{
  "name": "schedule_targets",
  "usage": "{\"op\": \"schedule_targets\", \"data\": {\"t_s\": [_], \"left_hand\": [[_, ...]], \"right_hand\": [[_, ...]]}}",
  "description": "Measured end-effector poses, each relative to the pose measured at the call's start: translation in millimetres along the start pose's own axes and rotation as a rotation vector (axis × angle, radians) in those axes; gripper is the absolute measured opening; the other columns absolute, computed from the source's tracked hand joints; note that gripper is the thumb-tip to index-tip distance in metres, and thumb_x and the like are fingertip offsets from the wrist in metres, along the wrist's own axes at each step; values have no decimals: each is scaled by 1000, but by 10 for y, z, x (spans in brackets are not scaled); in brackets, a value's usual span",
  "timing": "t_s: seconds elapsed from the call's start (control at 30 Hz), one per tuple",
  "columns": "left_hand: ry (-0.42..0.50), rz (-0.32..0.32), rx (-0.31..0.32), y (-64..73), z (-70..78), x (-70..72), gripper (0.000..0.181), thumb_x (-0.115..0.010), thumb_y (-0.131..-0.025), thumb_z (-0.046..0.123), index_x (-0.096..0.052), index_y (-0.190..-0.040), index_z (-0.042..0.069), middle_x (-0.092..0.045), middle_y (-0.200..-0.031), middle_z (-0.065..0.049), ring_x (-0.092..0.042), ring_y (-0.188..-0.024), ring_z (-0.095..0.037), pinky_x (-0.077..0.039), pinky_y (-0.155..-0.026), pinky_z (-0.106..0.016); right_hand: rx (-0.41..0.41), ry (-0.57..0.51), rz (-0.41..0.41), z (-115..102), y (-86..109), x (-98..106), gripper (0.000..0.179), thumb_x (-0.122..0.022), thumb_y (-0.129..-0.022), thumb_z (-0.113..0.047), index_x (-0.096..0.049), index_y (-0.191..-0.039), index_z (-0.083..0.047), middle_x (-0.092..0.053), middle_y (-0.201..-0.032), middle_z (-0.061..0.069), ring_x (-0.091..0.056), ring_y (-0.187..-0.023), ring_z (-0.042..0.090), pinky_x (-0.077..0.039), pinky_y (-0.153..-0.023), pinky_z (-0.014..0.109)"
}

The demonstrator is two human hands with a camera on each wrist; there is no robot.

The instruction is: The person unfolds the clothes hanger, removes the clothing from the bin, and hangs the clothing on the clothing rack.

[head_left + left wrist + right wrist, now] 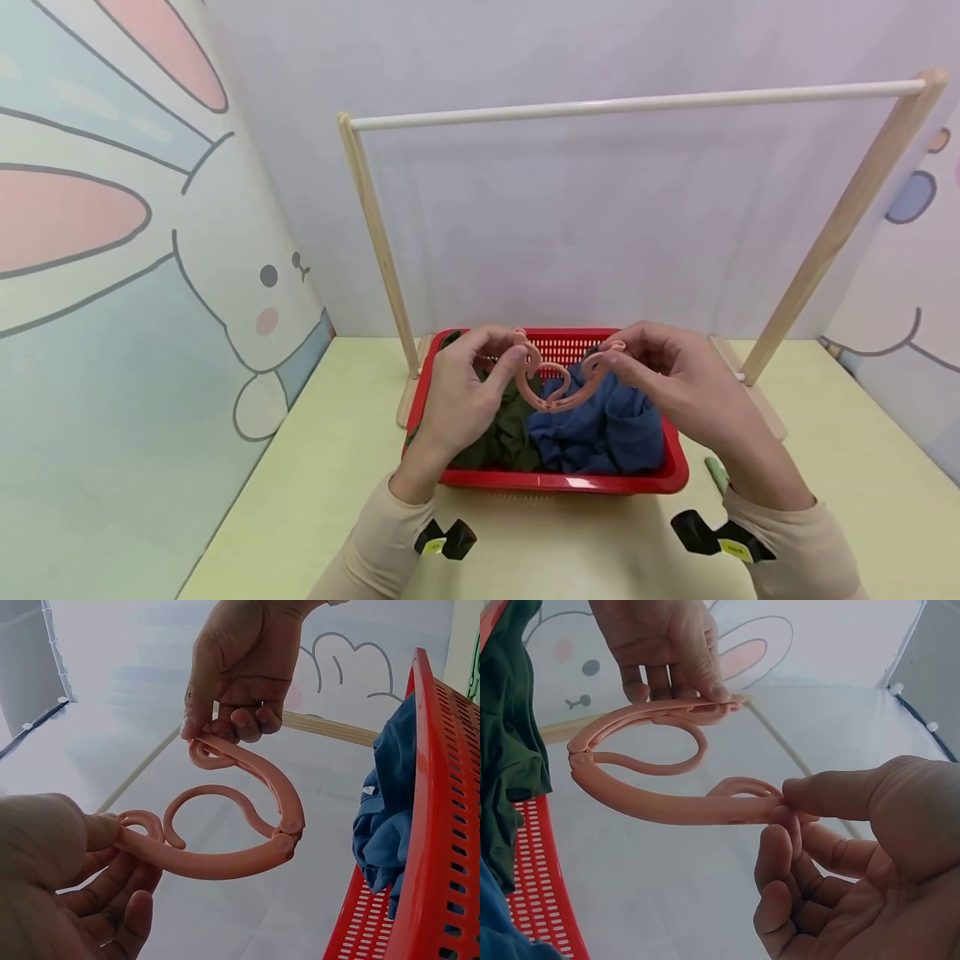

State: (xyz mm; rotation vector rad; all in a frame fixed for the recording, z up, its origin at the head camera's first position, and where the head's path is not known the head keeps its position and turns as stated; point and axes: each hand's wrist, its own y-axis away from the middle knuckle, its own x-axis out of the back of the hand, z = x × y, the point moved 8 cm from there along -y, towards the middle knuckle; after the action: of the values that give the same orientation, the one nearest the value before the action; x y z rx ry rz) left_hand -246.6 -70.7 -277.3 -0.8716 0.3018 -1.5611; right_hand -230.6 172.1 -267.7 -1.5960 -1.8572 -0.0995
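Note:
A pink folding clothes hanger (552,405) is held between both hands above the red basket. Its two arms bend at a middle hinge (286,834), and a curved hook (682,766) swings from that joint. My left hand (467,392) pinches one arm's curled end between thumb and fingers. At the opposite end, the right hand (686,383) pinches the other arm the same way. Below the hanger lie a dark green garment (510,429) and a blue garment (600,425), crumpled in the basket.
The red plastic basket (555,482) stands on a pale yellow table (300,492). Behind it rises a rack with a white bar (630,105) and wooden posts (840,229). A small green object (716,473) lies by the right wrist. Rabbit-patterned panels (135,250) enclose the sides.

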Motion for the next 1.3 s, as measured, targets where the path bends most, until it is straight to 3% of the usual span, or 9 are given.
{"op": "schedule_targets", "data": {"t_s": [0.2, 0.37, 0.57, 0.9, 1.3], "left_hand": [[-2, 5, 17, -3, 1, 17, 16, -76, -107, 17, -79, -119, 7, -80, -109, -4, -71, -91, -17, -61, -77, -32], [-6, 9, 16, -7, -4, 27, 18, -76, -107, 17, -79, -121, 6, -80, -111, -5, -71, -92, -18, -61, -77, -33], [2, 24, 39, -17, -42, 70, 19, -76, -108, 19, -79, -122, 7, -81, -112, -4, -72, -92, -17, -62, -78, -34], [12, 46, 38, -40, -46, 151, 20, -76, -107, 17, -79, -122, 4, -81, -118, -7, -71, -90, -20, -60, -77, -33], [7, 77, 48, -57, -56, 257, 18, -75, -108, 18, -79, -121, 6, -80, -122, -7, -72, -91, -18, -60, -77, -29]], "right_hand": [[-23, 50, 20, 30, 35, 50, 13, -72, -111, -21, -77, -120, -13, -75, -96, 3, -71, -85, 17, -59, -71, 27], [-49, 80, 25, 72, 49, 77, 16, -71, -112, -27, -77, -120, -14, -78, -100, 3, -75, -87, 18, -62, -76, 28], [-74, 50, 2, 133, 45, 120, 20, -68, -114, -26, -75, -123, -10, -79, -109, 7, -76, -91, 17, -63, -83, 24], [-106, 23, -9, 189, 33, 170, 24, -65, -115, -20, -72, -132, -5, -78, -109, 7, -76, -91, 12, -63, -84, 23], [-55, 48, -2, 152, 28, 189, 23, -63, -116, -25, -74, -127, -7, -78, -101, 6, -76, -88, 19, -63, -78, 27]]}}
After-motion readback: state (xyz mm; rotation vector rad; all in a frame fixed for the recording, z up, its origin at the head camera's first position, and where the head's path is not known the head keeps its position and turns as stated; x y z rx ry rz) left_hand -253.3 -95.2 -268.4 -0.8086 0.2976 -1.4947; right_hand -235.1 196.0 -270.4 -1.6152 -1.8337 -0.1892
